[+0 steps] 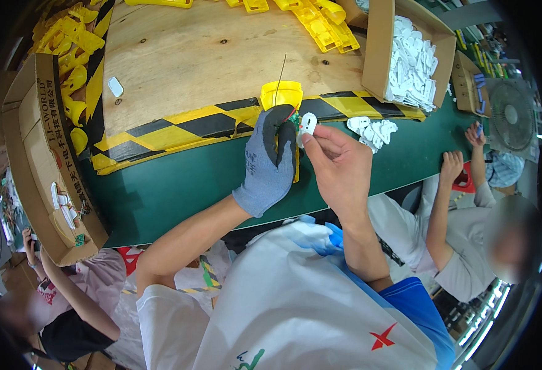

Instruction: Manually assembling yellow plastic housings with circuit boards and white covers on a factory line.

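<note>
My left hand [263,166], in a grey-blue glove with dark fingertips, is closed around a yellow plastic housing [283,94] at the near edge of the wooden board. A small green circuit board [295,117] with a red wire shows by the gloved fingers. A thin dark wire [281,75] sticks up from there. Bare, my right hand [344,169] pinches a white plastic cover [308,121] with a dark slot, held close against the circuit board. Whether the two touch, I cannot tell. The gloved fingers hide much of the housing.
Loose white covers [374,132] lie right of my hands. Behind them a cardboard box [374,52] holds many more. Yellow housings [73,37] are heaped at left, above another cardboard box [30,117]. One white piece [115,86] lies on the board. Co-workers sit on both sides.
</note>
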Tool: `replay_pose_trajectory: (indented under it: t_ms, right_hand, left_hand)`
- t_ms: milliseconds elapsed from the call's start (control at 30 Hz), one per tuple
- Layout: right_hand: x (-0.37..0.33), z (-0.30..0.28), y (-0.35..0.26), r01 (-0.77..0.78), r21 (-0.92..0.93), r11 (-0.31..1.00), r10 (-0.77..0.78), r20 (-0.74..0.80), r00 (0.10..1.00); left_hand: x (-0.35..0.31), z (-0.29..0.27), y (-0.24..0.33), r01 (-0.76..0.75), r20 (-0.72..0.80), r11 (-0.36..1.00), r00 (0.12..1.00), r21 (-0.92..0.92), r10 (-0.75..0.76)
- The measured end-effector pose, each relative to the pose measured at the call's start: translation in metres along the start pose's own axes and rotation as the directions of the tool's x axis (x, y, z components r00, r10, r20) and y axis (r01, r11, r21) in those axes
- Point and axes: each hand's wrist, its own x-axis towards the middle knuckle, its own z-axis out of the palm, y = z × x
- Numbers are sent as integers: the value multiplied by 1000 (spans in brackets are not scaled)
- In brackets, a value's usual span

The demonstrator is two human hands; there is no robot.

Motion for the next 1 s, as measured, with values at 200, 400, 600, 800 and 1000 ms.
replay_pose_trajectory:
  t_ms: [200, 400, 600, 800, 1000]
  right_hand:
    - [0, -2, -11, -27, -135, 990, 27, -3, 1000]
    - [7, -5, -15, -26, -106, 994, 39, 124, 992]
    - [28, -23, -13, -84, -15, 996, 84, 371, 925]
    - [27, -15, 14, -143, 266, 953, 31, 384, 923]
    - [27, -10, 24, -133, 393, 910, -32, 386, 922]
  left_hand:
    - [-2, 2, -4, -20, -33, 1000, 999, 12, 21]
    - [-2, 1, -5, -36, -30, 999, 999, 22, 36]
    - [-1, -3, -6, -47, -13, 999, 999, -21, 47]
    - [2, -3, -6, 50, 15, 991, 999, -121, -48]
    - [3, -3, -5, 71, 52, 988, 997, -134, -65]
